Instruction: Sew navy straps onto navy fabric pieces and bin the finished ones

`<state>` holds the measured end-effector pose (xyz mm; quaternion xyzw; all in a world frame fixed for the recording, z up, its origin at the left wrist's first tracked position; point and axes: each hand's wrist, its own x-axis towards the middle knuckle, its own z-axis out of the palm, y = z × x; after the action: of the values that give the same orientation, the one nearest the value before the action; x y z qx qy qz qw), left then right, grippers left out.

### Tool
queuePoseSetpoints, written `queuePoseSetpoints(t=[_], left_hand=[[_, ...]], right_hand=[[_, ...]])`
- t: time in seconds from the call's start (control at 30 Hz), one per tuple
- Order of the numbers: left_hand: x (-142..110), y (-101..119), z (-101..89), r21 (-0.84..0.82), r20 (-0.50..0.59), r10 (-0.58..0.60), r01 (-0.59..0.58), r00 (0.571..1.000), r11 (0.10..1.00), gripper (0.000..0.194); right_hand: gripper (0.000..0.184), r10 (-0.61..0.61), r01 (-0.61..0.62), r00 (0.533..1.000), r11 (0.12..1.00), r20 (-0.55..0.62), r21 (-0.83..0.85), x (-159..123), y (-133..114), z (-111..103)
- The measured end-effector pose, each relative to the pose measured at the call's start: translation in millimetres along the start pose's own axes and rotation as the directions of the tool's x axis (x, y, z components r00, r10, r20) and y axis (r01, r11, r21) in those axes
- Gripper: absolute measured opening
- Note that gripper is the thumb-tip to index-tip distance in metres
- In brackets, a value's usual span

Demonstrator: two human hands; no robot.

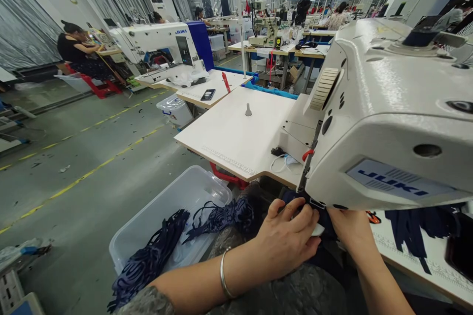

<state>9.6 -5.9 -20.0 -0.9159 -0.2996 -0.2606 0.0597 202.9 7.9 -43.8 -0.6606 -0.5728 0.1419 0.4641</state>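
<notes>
Under the needle end of a white JUKI sewing machine (399,123) lies dark navy fabric (325,221). My left hand (286,236), with a silver bangle at the wrist, has bent fingers closed on the cloth just in front of the needle bar. A small pale, smooth piece (318,230) shows by its fingers; its kind is not clear. To the right, my right hand (349,226) reaches in beneath the machine head at the same cloth. The head and the fabric hide its fingers.
A clear plastic bin (121,236) at lower left holds bundles of navy strips (155,251). More navy strips (414,234) hang at right on the white table. Left of the machine, a white tabletop (236,133) bears a grey peg (248,110). Another machine (155,44) stands behind.
</notes>
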Motion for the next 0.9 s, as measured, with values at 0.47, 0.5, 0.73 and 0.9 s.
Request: queuePoseSetpoints(t=[0.47,0.5,0.73,0.9], left_hand=[[-2.5,0.9,1.2,0.052,-0.025,-0.008,0.009,1.000,0.999,0.039],[-2.9,0.5,1.8,0.059,-0.029,-0.015,0.017,0.999,0.998,0.040],[-5.3,-2.2,6.3,0.053,-0.063,-0.032,0.035,0.998,0.998,0.045],[-5.4,-1.9,7.9,0.029,-0.067,-0.036,0.038,0.997,0.999,0.043]], right_hand=[[0.028,-0.084,0.084,0.996,0.993,-0.008,-0.079,5.9,3.3,1.9],[0.028,-0.081,0.081,0.997,0.993,-0.006,-0.086,6.5,2.1,2.3],[0.028,-0.086,0.086,0.996,0.993,0.006,-0.086,4.8,-5.5,4.2],[0.028,-0.083,0.082,0.997,0.993,-0.003,-0.085,5.7,0.5,5.5]])
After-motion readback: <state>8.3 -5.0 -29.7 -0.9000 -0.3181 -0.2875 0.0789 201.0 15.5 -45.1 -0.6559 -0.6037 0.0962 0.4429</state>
